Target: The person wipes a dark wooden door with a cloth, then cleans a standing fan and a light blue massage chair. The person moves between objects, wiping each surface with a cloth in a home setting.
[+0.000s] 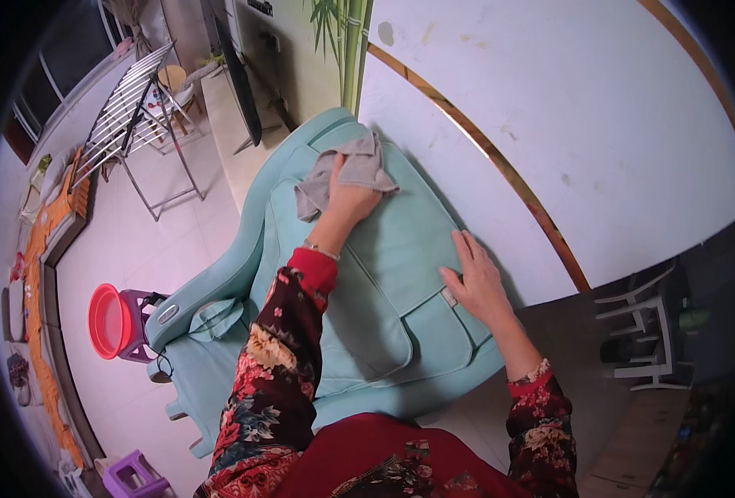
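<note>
A turquoise massage chair [367,292] fills the middle of the view. Under my left hand [352,198] is a crumpled grey cloth [361,159], pressed against the upper part of the backrest. The palm side and most of the fingers are hidden by the cloth and the hand itself. My right hand [479,283] rests on the chair's near right edge, fingers spread, holding nothing. A small pale tag [449,297] shows on the chair beside that thumb.
A white wall panel with gold trim [482,146] stands close behind the chair. Left are a red basin [109,320] on a purple stool [138,339], another purple stool [136,476], a metal drying rack [124,106] and a sofa with an orange cover [40,299]. A television [236,81] stands beyond.
</note>
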The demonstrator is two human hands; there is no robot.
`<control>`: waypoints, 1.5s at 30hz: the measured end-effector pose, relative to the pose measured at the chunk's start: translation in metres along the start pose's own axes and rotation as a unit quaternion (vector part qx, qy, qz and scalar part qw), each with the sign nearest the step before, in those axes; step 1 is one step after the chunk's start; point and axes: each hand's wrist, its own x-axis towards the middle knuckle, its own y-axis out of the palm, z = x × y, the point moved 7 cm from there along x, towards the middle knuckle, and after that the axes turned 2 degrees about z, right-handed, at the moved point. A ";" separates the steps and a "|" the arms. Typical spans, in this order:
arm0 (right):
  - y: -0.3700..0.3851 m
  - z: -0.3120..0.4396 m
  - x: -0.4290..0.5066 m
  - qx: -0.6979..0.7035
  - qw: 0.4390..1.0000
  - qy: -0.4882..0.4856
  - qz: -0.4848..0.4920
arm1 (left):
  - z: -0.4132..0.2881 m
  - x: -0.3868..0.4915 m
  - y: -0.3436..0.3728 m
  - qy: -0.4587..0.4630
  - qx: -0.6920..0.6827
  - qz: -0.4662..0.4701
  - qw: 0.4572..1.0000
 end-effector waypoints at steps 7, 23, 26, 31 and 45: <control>0.008 -0.007 0.003 -0.013 1.000 -0.012 -0.015 | -0.091 -0.048 -0.002 0.114 0.024 0.058 0.991; 0.008 -0.019 -0.002 -0.021 0.999 0.013 -0.041 | -0.092 -0.040 0.012 0.116 0.029 0.114 0.986; 0.005 -0.011 -0.003 -0.065 0.996 0.000 -0.059 | -0.068 -0.015 0.013 0.115 0.057 0.055 0.990; 0.004 -0.008 -0.003 -0.047 0.998 -0.002 -0.051 | -0.039 0.022 0.018 0.020 0.143 0.099 0.984; 0.015 -0.029 0.009 0.015 0.998 -0.012 -0.054 | -0.156 -0.104 0.020 0.168 -0.035 0.158 0.972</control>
